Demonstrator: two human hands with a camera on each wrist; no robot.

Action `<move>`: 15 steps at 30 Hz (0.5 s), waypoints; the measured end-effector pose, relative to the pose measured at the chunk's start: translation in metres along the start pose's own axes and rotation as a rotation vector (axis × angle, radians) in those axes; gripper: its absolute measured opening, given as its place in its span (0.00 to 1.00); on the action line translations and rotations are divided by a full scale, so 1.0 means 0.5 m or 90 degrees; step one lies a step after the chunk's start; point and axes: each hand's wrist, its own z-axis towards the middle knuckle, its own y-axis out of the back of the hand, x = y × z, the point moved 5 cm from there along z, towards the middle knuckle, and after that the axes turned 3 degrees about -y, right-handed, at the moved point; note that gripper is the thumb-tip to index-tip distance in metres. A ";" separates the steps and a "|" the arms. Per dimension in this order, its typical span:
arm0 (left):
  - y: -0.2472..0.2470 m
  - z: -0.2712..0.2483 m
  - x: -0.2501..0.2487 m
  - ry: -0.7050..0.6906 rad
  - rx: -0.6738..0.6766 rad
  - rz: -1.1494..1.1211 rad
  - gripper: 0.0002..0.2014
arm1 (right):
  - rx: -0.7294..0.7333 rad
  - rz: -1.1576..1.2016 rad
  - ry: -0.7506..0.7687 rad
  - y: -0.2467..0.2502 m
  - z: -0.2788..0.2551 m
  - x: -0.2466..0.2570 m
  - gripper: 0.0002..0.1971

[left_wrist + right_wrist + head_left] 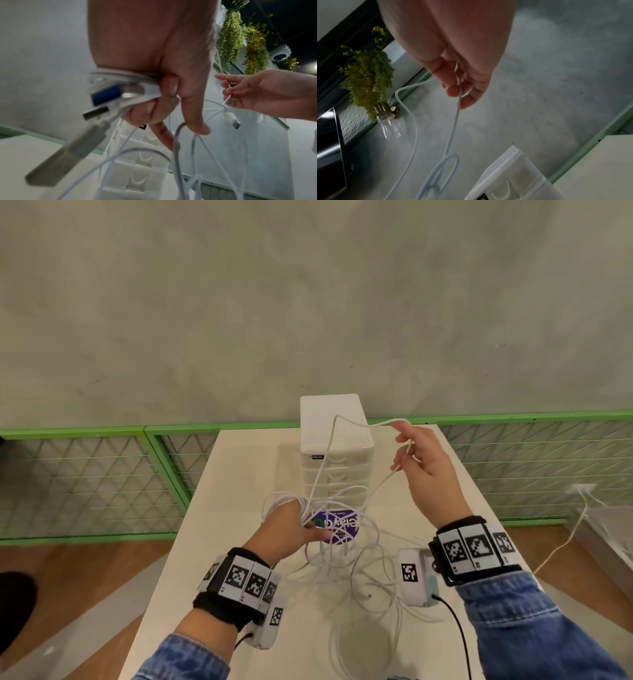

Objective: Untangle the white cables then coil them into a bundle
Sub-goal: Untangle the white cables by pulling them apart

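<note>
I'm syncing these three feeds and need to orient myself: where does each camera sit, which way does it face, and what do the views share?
Head: worn on the head, looking forward and down at the table; both forearms, left hand and right hand show.
Left wrist: under the left hand, looking along its fingers gripping the white cables; the right hand shows beyond.
Right wrist: under the right hand, looking along its fingers pinching one cable strand.
Shared: all three show the cables and the white drawer unit.

The left hand point(154, 56) fills the upper middle, gripping white cables point(178, 155) and USB plugs point(96, 112). At right, the right hand point(267, 94) pinches one strand above a dangling connector point(233, 120).
</note>
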 end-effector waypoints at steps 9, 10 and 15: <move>-0.008 -0.028 -0.005 0.002 0.084 0.122 0.20 | -0.200 0.098 0.060 0.022 0.009 0.021 0.22; -0.002 -0.028 -0.009 0.004 0.074 0.074 0.19 | -0.207 0.072 0.075 0.021 0.008 0.018 0.22; 0.027 -0.037 -0.053 0.038 0.103 -0.124 0.22 | -0.037 -0.222 -0.099 0.007 0.013 -0.067 0.16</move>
